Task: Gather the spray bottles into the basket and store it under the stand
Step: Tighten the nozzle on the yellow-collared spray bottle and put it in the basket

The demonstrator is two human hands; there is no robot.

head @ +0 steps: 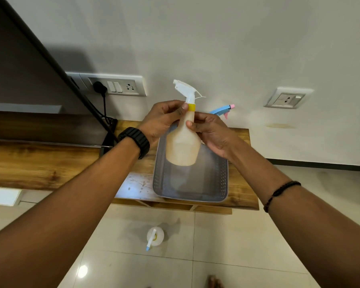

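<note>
I hold a translucent beige spray bottle [183, 146] with a white trigger head and a yellow collar upright above the grey perforated basket [222, 183]. My left hand [162, 121] grips its neck from the left. My right hand [210, 132] grips the neck and shoulder from the right. The basket lies on the wooden stand [242, 190]. Behind my right hand a second bottle's blue trigger head with a pink nozzle [221, 110] sticks up; its body is hidden. A third bottle, white with a blue-tipped trigger [155, 236], stands on the floor in front of the stand.
The stand has open compartments below its top [175, 205]. A long wooden shelf [40, 163] runs to the left, with a black slanted bar and a plugged-in cable [104, 109] beside it. Wall sockets [287, 98] sit on the white wall. The floor is pale tile.
</note>
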